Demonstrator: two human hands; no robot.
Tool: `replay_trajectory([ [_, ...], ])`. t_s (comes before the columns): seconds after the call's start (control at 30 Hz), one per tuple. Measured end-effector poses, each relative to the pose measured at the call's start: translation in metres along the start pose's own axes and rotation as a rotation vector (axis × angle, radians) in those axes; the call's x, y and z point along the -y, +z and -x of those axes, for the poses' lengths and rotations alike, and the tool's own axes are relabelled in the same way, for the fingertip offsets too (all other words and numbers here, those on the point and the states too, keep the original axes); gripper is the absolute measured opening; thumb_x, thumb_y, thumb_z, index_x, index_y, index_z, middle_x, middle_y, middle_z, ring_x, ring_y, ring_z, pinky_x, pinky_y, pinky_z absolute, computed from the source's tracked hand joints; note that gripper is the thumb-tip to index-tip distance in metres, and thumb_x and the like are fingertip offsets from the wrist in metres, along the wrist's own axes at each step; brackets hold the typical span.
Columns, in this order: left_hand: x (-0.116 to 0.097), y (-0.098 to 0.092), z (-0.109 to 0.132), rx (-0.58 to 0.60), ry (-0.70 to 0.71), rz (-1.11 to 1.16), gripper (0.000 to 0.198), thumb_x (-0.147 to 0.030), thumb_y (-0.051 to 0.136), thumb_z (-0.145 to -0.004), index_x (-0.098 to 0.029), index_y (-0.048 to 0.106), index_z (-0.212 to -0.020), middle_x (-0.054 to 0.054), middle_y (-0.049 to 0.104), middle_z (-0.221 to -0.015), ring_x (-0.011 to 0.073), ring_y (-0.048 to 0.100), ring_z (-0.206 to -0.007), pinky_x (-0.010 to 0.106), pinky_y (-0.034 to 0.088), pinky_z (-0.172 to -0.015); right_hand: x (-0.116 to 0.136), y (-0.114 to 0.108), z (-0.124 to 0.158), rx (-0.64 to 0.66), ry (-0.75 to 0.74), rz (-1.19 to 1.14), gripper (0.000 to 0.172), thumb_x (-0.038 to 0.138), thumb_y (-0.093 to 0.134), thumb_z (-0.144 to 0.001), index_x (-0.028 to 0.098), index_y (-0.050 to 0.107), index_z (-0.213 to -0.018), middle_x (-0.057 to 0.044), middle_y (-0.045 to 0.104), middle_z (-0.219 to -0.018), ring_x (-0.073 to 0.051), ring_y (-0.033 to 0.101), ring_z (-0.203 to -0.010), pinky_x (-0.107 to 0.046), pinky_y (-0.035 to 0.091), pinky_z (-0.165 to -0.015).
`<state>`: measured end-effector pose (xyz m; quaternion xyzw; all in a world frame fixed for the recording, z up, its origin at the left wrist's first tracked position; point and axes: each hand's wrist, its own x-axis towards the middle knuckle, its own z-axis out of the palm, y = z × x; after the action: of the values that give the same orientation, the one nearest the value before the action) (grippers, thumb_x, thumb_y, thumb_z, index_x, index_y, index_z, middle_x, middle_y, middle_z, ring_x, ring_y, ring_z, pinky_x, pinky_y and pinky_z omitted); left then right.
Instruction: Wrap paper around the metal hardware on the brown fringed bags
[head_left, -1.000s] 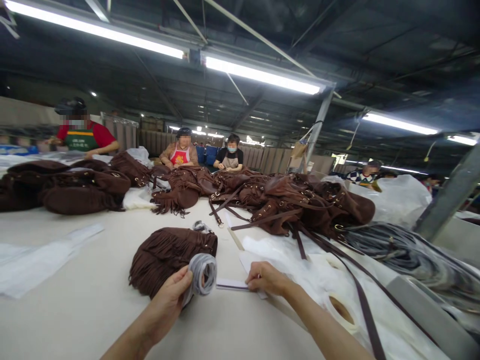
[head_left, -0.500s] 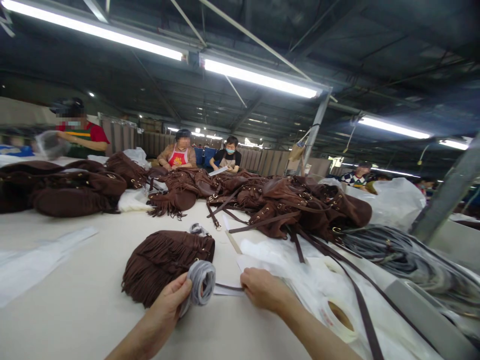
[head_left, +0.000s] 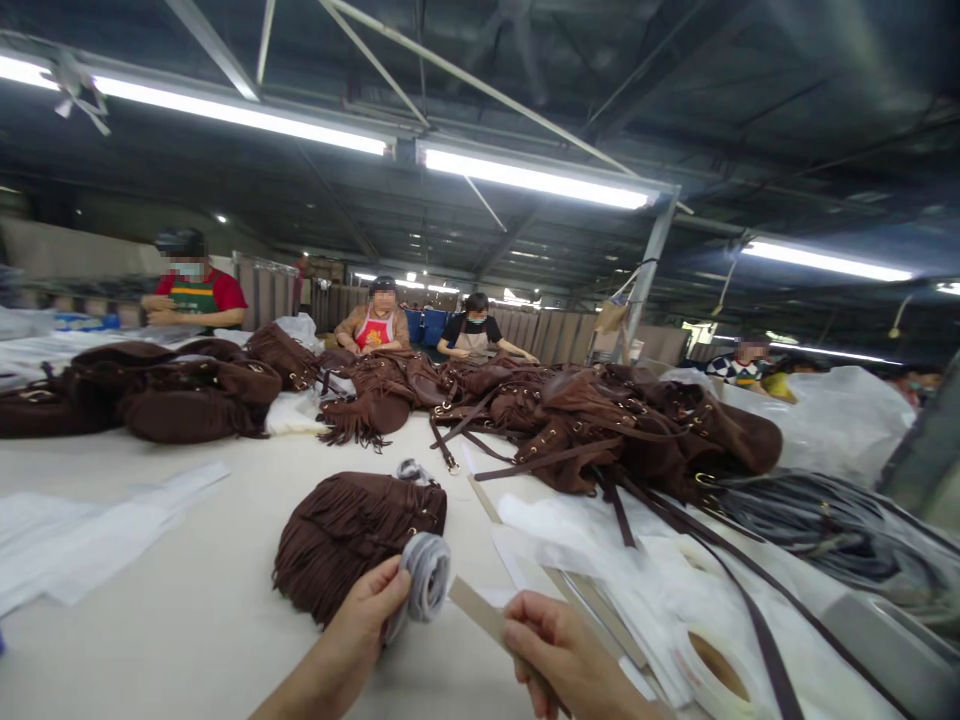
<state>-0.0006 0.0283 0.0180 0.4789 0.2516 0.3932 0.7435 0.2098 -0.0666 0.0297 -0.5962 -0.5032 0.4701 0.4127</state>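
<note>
Left hand [head_left: 367, 605] in my head view is pinched narrow on a grey roll [head_left: 415, 558], thumb towards me, seemingly holding it up above the tabletop [head_left: 172, 620]. Just beyond that hand lies a fringed brown bag [head_left: 349, 540], which the hand and roll partly cover; I can't tell whether the roll is joined to it. To the right of the roll comes a flat grey-brown strip [head_left: 478, 613], slanting, its far end near the roll, though I can't make out whether the two touch. Right hand [head_left: 555, 645] grips the strip's nearer part, fingers curled tight round it. Further right I get white film [head_left: 622, 580], then the tape [head_left: 716, 668] and a loose brown strap [head_left: 757, 630].

As I judge it, the step in hand is handling roll and strip as a pair, one to each hand. From this pose, a next move would call for a steady left pinch so the roll doesn't unwind, a firm right grip, and fine control where the strip's end and the roll lie near.
</note>
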Motion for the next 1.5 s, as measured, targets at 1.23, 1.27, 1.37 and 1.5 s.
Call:
replay_trajectory([
  [1.23,0.006,0.008,0.004,0.090,0.262,-0.752,0.024,-0.039,0.061,-0.079,-0.019,0.072,-0.087,0.007,0.055,-0.085,0.0258,0.051,-0.087,0.032,0.037,-0.081,-0.080,0.028,-0.031,0.215,0.020,-0.428,0.059,0.066,0.077,-0.053,0.017,0.057,-0.080,0.007,0.050,-0.048,-0.004,0.037,-0.040,-0.018,0.022,-0.043],
  [1.27,0.005,0.007,0.004,0.095,0.263,-0.745,0.025,-0.040,0.062,-0.079,-0.019,0.072,-0.087,0.007,0.055,-0.085,0.0255,0.050,-0.086,0.032,0.037,-0.080,-0.079,0.026,-0.031,0.239,0.026,-0.431,0.058,0.064,0.079,-0.052,0.016,0.058,-0.078,0.007,0.050,-0.050,-0.004,0.038,-0.041,-0.018,0.023,-0.045],
  [1.37,0.002,0.005,0.004,0.104,0.253,-0.712,0.027,-0.043,0.062,-0.079,-0.019,0.073,-0.086,0.006,0.056,-0.084,0.0242,0.049,-0.085,0.031,0.036,-0.079,-0.074,0.022,-0.032,0.277,0.031,-0.461,0.058,0.059,0.083,-0.049,0.014,0.059,-0.076,0.004,0.054,-0.058,-0.004,0.042,-0.047,-0.018,0.025,-0.050],
  [1.5,-0.002,0.003,0.005,0.105,0.190,-0.557,0.036,-0.052,0.062,-0.078,-0.018,0.071,-0.088,0.004,0.057,-0.080,0.0202,0.047,-0.079,0.028,0.035,-0.073,-0.068,0.024,-0.033,0.283,0.068,-0.459,0.055,0.060,0.080,-0.051,0.015,0.057,-0.070,0.006,0.049,-0.048,-0.003,0.035,-0.039,-0.019,0.019,-0.044],
])
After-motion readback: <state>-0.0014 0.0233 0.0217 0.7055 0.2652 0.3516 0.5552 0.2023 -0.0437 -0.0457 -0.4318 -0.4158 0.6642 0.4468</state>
